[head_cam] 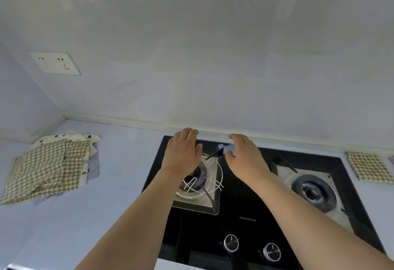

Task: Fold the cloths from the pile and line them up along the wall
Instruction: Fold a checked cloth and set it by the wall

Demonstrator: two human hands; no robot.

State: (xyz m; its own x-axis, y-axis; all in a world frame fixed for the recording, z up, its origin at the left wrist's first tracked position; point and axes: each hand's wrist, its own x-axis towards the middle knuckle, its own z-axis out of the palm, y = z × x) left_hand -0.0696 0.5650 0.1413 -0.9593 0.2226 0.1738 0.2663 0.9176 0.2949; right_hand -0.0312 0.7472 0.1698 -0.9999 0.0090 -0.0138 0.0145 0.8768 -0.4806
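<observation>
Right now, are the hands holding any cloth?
No. The left hand and right hand are both open and empty above the black glass stove.

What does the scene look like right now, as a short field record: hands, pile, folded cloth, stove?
left hand: open, empty, over the left burner
right hand: open, empty, over the stove near the wall
pile: unfolded checked and dotted cloths, left of stove
folded cloth: checked, right of stove, by the wall
</observation>
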